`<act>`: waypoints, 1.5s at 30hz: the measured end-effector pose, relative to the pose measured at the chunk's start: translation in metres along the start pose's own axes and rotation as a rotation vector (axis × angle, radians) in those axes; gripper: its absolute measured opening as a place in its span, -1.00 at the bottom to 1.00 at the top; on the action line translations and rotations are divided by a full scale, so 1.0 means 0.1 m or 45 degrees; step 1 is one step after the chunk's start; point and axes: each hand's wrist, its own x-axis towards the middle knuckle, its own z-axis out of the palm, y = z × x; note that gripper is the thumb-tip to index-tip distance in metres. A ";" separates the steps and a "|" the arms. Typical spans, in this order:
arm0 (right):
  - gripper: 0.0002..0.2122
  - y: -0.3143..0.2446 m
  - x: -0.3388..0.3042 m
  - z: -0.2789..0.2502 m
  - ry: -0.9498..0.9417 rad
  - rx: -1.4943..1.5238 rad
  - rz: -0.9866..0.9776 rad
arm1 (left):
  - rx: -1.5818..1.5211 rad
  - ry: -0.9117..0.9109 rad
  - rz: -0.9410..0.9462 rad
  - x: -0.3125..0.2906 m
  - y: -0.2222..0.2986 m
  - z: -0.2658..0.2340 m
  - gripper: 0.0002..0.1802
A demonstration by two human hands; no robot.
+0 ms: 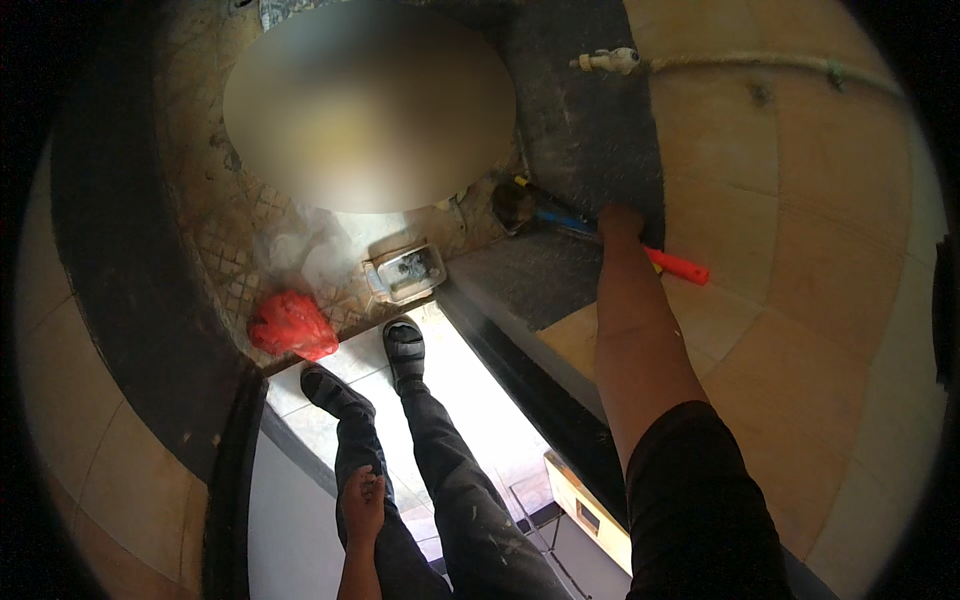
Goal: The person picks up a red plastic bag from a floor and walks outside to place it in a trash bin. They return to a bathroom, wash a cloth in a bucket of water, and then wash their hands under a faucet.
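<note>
My right hand point(622, 222) reaches out to the dark wall band at the right and is closed around a long-handled tool, its fingers partly hidden. A red handle grip point(682, 266) sticks out to the right of the wrist, with a bit of yellow beside it. Left of the hand run a blue shaft point(565, 221) and a dark one, down toward a dark round head point(514, 204) in the corner. Which shaft the fingers hold is unclear. My left hand point(363, 505) hangs by my left thigh, fingers curled in, with nothing visible in them.
A large blurred oval hides the upper middle. On the dirty tiled floor lie a red plastic bag point(294, 326) and a grey-white rectangular tub point(408, 274). A tap point(606, 61) and pipe point(760, 64) run along the right wall. My sandalled feet stand at the threshold.
</note>
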 end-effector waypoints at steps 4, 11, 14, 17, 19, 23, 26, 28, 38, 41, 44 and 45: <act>-0.70 0.03 0.11 0.19 0.076 0.039 -0.012 | -0.038 -0.007 -0.007 0.00 -0.02 -0.02 -0.64; -0.69 -0.19 -0.01 0.20 0.149 -0.051 0.054 | -0.044 0.002 -0.031 0.04 -0.09 -0.01 -0.63; -0.69 -0.29 0.22 0.32 -0.052 -0.009 -0.157 | -0.017 -0.022 0.026 0.04 -0.04 -0.05 -0.62; -0.62 -1.18 -0.40 -0.04 0.008 0.172 -0.327 | -0.026 0.057 0.065 0.02 0.05 0.00 -0.62; -0.51 -1.52 -0.33 0.47 0.254 0.357 -0.422 | -0.103 0.083 0.152 0.17 -0.07 0.10 -0.62; -0.32 -2.31 -0.24 1.14 0.075 0.669 -0.594 | -0.325 0.008 0.106 0.50 0.29 0.30 -0.61; -0.25 -2.76 -0.42 0.97 -0.184 0.717 -0.695 | -0.336 -0.017 0.110 0.72 0.54 0.49 -0.60; -0.27 -2.92 -0.37 1.13 -0.116 0.787 -0.513 | -0.392 -0.035 0.157 0.84 0.48 0.65 -0.60; -0.31 -3.59 0.25 1.55 0.055 0.606 -0.526 | -0.276 -0.113 0.077 1.32 0.50 0.44 -0.53; -0.34 -3.48 0.67 1.81 0.019 0.842 -0.176 | -0.310 -0.114 0.121 1.44 0.61 0.17 -0.52; -0.41 -3.60 0.54 1.79 0.121 0.941 -0.266 | -0.240 0.041 0.029 1.45 0.43 0.12 -0.55; -0.43 -3.57 0.47 1.69 0.121 1.023 -0.221 | -0.234 0.049 -0.046 1.43 0.42 0.15 -0.55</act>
